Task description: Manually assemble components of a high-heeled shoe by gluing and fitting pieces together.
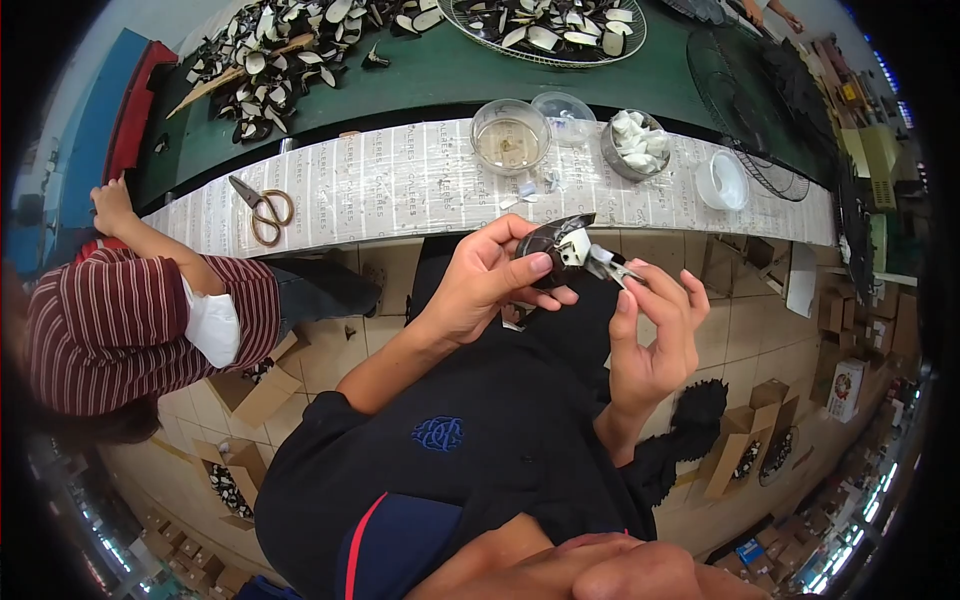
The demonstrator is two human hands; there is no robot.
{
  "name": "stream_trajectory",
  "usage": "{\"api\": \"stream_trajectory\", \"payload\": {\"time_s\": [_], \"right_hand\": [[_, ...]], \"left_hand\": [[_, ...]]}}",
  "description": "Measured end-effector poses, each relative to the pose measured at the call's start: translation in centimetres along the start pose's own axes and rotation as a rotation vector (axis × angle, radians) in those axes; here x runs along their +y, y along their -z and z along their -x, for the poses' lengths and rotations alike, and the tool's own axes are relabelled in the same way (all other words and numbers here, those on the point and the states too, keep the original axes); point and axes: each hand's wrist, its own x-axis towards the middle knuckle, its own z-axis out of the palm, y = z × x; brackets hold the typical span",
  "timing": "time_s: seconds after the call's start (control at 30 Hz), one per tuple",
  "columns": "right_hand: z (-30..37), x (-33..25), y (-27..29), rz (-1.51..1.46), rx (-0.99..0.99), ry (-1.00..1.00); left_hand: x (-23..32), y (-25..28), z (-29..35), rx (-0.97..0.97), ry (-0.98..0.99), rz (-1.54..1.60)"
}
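Observation:
My left hand (487, 277) is closed on a glossy black, curved piece (538, 240) that looks like a shoe part, with a white face (574, 247) turned to the right. Thumb on the near side, fingers behind, it keeps the piece above my lap. My right hand (655, 325) pinches a small metal tool (617, 269), tweezers-like, between thumb and fingers. A small white wad (600, 254) sits at the tool's tip, close beside the white face; whether the two touch I cannot tell.
On the patterned bench strip are scissors (262, 212), a bowl of liquid (510, 158), a bowl of white wads (636, 168) and a white cup (722, 181). Black-and-white pieces (290, 60) and a wire basket (480, 35) lie beyond. A person in stripes (150, 310) is at left.

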Motion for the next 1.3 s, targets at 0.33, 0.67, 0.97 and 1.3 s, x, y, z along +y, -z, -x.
{"api": "stream_trajectory", "payload": {"time_s": [0.33,0.67,0.97,1.3], "right_hand": [[-0.2,0.2,0.6,0.011,0.023,0.012],[-0.3,0.4,0.2,0.031,-0.017,0.047],[-0.4,0.6,0.0,0.17,0.036,0.017],[-0.5,0.9,0.7,0.134,0.147,-0.042]], "left_hand": [[-0.2,0.1,0.0,0.011,-0.001,-0.04],[-0.3,0.2,-0.1,0.017,0.004,-0.025],[-0.5,0.4,-0.3,0.022,0.009,-0.027],[-0.6,1.1,-0.4,0.006,0.061,0.079]]}}
